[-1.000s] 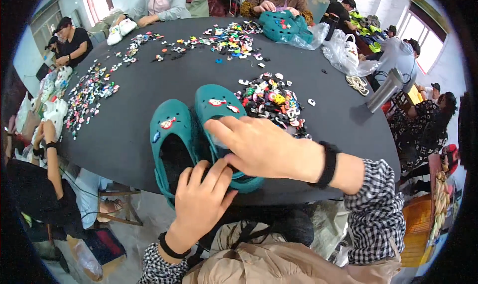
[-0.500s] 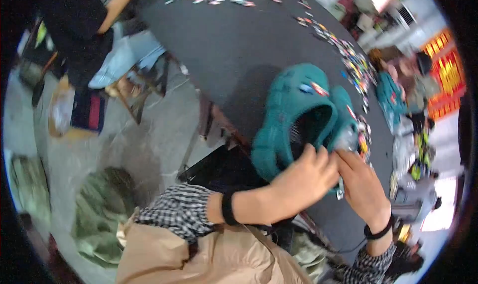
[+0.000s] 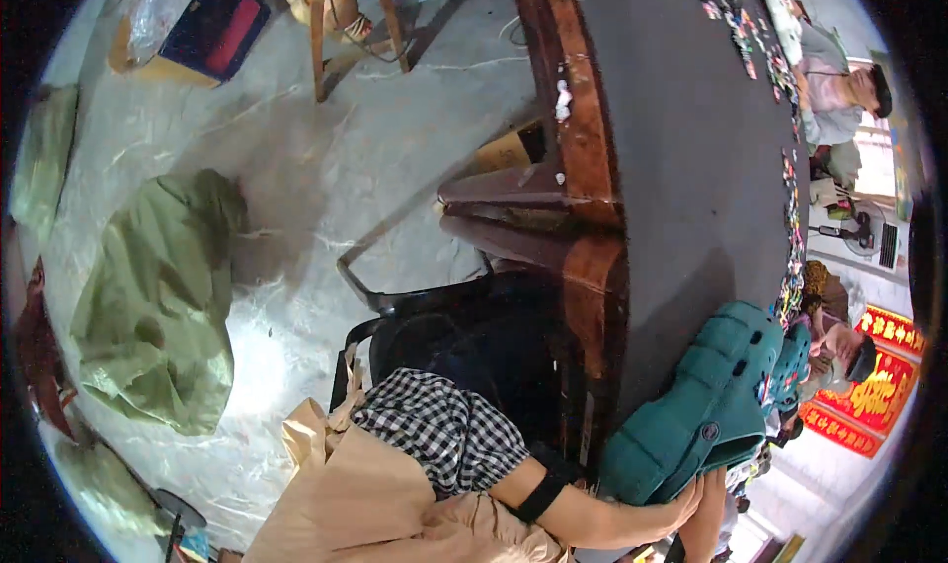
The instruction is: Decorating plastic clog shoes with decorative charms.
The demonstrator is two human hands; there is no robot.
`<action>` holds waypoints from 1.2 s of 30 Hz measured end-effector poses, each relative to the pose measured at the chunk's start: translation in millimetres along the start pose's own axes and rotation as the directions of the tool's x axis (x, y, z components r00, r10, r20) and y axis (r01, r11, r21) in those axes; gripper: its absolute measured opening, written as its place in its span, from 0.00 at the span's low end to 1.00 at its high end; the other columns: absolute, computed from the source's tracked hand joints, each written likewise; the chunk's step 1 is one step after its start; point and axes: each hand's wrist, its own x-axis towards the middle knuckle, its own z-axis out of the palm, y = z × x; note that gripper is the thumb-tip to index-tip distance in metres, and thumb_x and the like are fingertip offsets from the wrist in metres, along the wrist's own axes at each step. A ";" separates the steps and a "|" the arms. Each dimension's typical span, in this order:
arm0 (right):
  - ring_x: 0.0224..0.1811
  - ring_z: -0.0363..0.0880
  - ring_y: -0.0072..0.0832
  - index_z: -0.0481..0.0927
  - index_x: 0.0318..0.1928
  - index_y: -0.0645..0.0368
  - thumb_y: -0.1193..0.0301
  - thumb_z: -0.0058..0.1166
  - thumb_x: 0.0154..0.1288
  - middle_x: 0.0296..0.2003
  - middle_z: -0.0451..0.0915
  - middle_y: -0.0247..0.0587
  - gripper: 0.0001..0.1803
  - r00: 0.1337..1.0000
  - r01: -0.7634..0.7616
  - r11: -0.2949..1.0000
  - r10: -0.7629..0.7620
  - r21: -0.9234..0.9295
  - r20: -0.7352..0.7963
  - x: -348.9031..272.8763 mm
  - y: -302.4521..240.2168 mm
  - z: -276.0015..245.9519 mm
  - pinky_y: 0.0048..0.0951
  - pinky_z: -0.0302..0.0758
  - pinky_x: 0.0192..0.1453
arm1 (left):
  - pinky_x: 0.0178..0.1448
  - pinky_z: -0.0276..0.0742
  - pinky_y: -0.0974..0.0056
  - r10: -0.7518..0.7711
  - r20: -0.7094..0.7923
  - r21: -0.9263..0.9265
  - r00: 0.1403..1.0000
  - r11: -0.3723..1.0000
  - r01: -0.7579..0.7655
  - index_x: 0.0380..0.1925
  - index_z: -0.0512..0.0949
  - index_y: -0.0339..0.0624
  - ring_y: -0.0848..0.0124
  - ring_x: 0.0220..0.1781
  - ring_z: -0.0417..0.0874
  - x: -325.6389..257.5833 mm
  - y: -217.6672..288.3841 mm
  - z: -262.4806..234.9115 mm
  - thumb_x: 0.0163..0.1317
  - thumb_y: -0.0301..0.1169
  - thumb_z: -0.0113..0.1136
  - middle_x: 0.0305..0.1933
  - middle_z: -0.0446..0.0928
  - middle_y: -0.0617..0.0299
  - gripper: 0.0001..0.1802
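Note:
A pair of teal clogs stands at the lower right on the dark tabletop. The nearer clog (image 3: 681,415) is tilted, with a round rivet on its strap, and the other clog (image 3: 790,361) is partly hidden behind it. My left hand (image 3: 671,519) reaches in beside the heel opening of the nearer clog, its fingers bent together against my right hand. My right hand (image 3: 706,514) is mostly covered by the left one; its fingers curl up by the clog's edge. Whatever is pinched between the hands is hidden.
Small colourful pieces (image 3: 793,257) lie along the far side of the dark table (image 3: 681,168). A black chair (image 3: 474,336) stands at the table's wooden edge. A green sack (image 3: 168,306) and an open box (image 3: 212,25) lie on the floor. Other people (image 3: 839,89) sit across the table.
The view has swung left and down, so the clogs and my hands now appear farther to the lower right. The nearer clog shows more of its side. My hands remain close together.

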 end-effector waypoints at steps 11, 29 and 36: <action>0.74 0.61 0.58 0.64 0.73 0.62 0.58 0.57 0.68 0.72 0.65 0.62 0.38 0.998 -0.036 0.999 0.034 -0.038 -0.057 -0.5 23.7 10.7 0.50 0.61 0.76 | 0.65 0.75 0.41 0.025 -0.031 0.043 0.999 0.999 -0.024 0.57 0.78 0.30 0.47 0.59 0.79 4.3 7.2 6.1 0.67 0.40 0.46 0.59 0.78 0.43 0.27; 0.53 0.74 0.65 0.77 0.55 0.66 0.75 0.54 0.61 0.55 0.75 0.63 0.20 0.832 0.366 0.916 -0.243 0.163 -0.499 28.8 -37.3 2.2 0.52 0.74 0.55 | 0.60 0.76 0.43 0.036 -0.044 0.043 0.998 0.999 -0.034 0.50 0.82 0.37 0.55 0.56 0.76 5.3 7.7 14.8 0.66 0.42 0.51 0.51 0.77 0.54 0.23; 0.58 0.80 0.51 0.81 0.54 0.69 0.84 0.47 0.66 0.57 0.81 0.56 0.18 0.691 0.254 0.959 -0.090 0.124 -0.718 -37.0 -65.6 -0.4 0.41 0.74 0.64 | 0.58 0.72 0.49 0.094 -0.011 -0.130 0.996 0.987 -0.095 0.44 0.81 0.42 0.59 0.56 0.76 -1.3 -25.7 -3.1 0.61 0.44 0.58 0.50 0.77 0.56 0.19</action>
